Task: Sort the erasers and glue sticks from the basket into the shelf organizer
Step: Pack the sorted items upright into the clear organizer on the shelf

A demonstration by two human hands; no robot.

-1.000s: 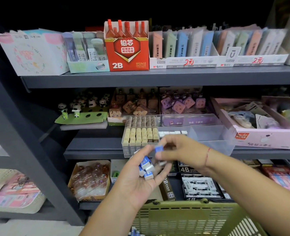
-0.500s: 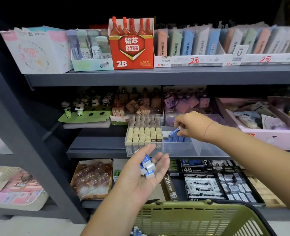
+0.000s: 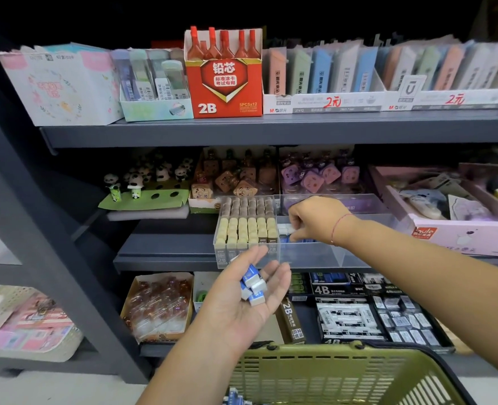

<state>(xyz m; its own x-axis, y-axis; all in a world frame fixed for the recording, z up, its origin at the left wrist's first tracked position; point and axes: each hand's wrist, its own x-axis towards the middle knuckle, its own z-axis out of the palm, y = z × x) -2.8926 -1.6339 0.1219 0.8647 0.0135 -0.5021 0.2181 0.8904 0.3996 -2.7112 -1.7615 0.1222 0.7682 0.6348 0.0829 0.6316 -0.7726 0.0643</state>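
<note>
Head view: your right hand (image 3: pixel 315 220), fingers curled, pinches an eraser (image 3: pixel 286 231) down into the organizer (image 3: pixel 309 255), middle bay, beside the blue row (image 3: pixel 284 240). Seat it flush, then let go. Left hand (image 3: pixel 241 302) lies palm-up, loosely cupped, carrying spare erasers (image 3: pixel 253 285); keep it level.

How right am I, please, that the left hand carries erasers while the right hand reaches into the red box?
The head view shows the right hand reaching into the clear organizer, not the red box; the left hand does carry erasers.
</note>
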